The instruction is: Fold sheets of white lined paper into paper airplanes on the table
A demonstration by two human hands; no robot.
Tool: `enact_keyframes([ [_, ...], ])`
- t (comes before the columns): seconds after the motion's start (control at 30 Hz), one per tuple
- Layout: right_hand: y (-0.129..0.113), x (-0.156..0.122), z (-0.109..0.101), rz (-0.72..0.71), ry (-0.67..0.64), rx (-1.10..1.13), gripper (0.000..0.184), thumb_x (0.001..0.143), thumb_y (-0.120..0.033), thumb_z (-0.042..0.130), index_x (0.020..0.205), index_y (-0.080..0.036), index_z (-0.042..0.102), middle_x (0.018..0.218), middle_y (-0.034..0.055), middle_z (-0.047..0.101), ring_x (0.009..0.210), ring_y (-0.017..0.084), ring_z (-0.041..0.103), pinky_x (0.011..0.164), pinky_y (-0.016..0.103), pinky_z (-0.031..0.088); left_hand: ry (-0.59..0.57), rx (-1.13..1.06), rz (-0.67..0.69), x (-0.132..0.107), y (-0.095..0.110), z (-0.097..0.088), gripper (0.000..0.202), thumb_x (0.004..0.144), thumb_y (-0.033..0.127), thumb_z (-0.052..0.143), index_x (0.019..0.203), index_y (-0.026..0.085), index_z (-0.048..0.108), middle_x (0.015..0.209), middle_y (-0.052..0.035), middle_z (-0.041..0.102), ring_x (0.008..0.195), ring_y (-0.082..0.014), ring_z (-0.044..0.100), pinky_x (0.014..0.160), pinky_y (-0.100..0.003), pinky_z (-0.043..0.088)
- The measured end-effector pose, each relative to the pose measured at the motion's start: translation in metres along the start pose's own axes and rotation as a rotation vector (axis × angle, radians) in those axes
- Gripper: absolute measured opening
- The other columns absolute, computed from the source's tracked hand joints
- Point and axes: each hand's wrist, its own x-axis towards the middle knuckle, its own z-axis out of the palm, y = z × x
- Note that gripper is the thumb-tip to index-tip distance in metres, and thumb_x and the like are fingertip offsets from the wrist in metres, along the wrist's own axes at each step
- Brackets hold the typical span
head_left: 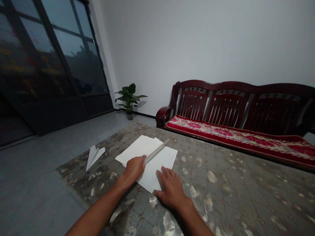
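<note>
In the head view, the left hand (134, 169) closes around the near end of a pale straightedge (157, 151) lying across white paper sheets (160, 167), while the right hand (171, 189) spreads wide and flat just beside it, pinning the sheets steady. Left of the hands, a folded paper plane (94, 156) lies on the patterned grey mat (216, 183); ahead and right stands a red-cushioned wooden bench (227, 109).

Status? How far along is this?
Done: one folded paper plane lies on the patterned mat, and it looks complete. In hand: the left hand grips a long pale strip, possibly a ruler, over a stack of white sheets, while the right hand rests flat on them. Left: those sheets lie flat, with no folds showing.
</note>
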Motion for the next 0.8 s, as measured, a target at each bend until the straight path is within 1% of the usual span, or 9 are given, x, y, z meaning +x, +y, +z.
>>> enact_keyframes([
  [0.1,-0.009,0.009,-0.005,-0.054,-0.014,-0.115,0.044,0.082,-0.035,0.065,0.124,-0.024,0.059,0.129,0.0119,0.059,0.117,0.032,0.050,0.096,0.045,0.038,0.042,0.017,-0.016,0.002,-0.005,-0.009,0.032,0.091,0.017,0.044,0.116,0.021,0.063,0.103,-0.0107,0.074,0.097,-0.0255,0.069,0.079,-0.032,0.048],
  [0.17,-0.013,0.017,-0.009,-0.076,-0.017,-0.200,0.031,0.086,-0.026,0.059,0.117,-0.021,0.062,0.114,0.0120,0.063,0.107,0.029,0.055,0.088,0.042,0.042,0.061,0.019,-0.025,0.004,-0.009,-0.012,0.033,0.090,0.017,0.045,0.117,0.022,0.063,0.103,-0.0106,0.074,0.097,-0.0257,0.069,0.078,-0.032,0.048],
  [0.27,-0.013,0.029,-0.009,-0.107,-0.022,-0.285,0.023,0.090,-0.017,0.052,0.109,-0.019,0.064,0.106,0.0120,0.064,0.101,0.028,0.057,0.081,0.037,0.044,0.081,0.013,-0.032,0.006,-0.013,-0.013,0.033,0.089,0.018,0.046,0.117,0.023,0.064,0.103,-0.0107,0.074,0.098,-0.0268,0.069,0.077,-0.032,0.048],
  [0.37,-0.008,0.038,-0.005,-0.112,-0.017,-0.319,0.019,0.092,-0.016,0.048,0.101,-0.017,0.065,0.104,0.0117,0.064,0.099,0.027,0.057,0.077,0.036,0.044,0.080,0.003,-0.047,0.008,-0.016,-0.010,0.034,0.089,0.018,0.046,0.117,0.024,0.064,0.102,-0.0106,0.074,0.097,-0.0276,0.069,0.076,-0.033,0.048],
  [0.43,-0.001,0.039,-0.003,-0.101,-0.011,-0.313,0.018,0.091,-0.017,0.050,0.096,-0.017,0.067,0.102,0.0109,0.065,0.098,0.026,0.058,0.077,0.034,0.043,0.073,-0.001,-0.057,0.008,-0.017,-0.007,0.035,0.089,0.018,0.045,0.118,0.024,0.064,0.103,-0.0102,0.074,0.098,-0.0272,0.069,0.077,-0.032,0.048],
  [0.53,0.021,0.028,-0.009,-0.038,0.044,-0.235,0.013,0.084,-0.017,0.055,0.089,-0.018,0.067,0.098,0.0083,0.065,0.096,0.023,0.058,0.077,0.030,0.042,0.061,-0.012,-0.050,0.006,-0.019,-0.003,0.036,0.089,0.017,0.044,0.119,0.024,0.063,0.107,-0.0092,0.073,0.101,-0.0260,0.068,0.079,-0.032,0.047],
  [0.63,0.060,0.002,-0.025,0.054,0.160,-0.086,0.017,0.078,-0.013,0.051,0.082,-0.020,0.066,0.090,0.0043,0.065,0.092,0.019,0.057,0.079,0.026,0.040,0.050,-0.044,-0.022,0.005,-0.023,0.002,0.036,0.089,0.016,0.044,0.117,0.024,0.064,0.109,-0.0078,0.073,0.103,-0.0248,0.067,0.082,-0.031,0.047],
  [0.7,0.091,-0.018,-0.039,0.099,0.280,0.052,0.021,0.076,-0.013,0.045,0.079,-0.019,0.064,0.086,0.0033,0.064,0.087,0.017,0.057,0.077,0.024,0.041,0.036,-0.069,-0.002,0.003,-0.025,0.007,0.035,0.089,0.015,0.045,0.116,0.025,0.066,0.111,-0.0068,0.073,0.105,-0.0243,0.067,0.084,-0.031,0.047],
  [0.8,0.128,-0.044,-0.059,0.175,0.522,0.197,0.018,0.078,-0.023,0.044,0.069,-0.020,0.059,0.073,0.0018,0.059,0.071,0.017,0.056,0.066,0.024,0.041,0.000,-0.063,0.028,0.000,-0.021,0.017,0.039,0.088,0.012,0.046,0.120,0.024,0.064,0.116,-0.0071,0.071,0.110,-0.0244,0.064,0.088,-0.032,0.046],
])
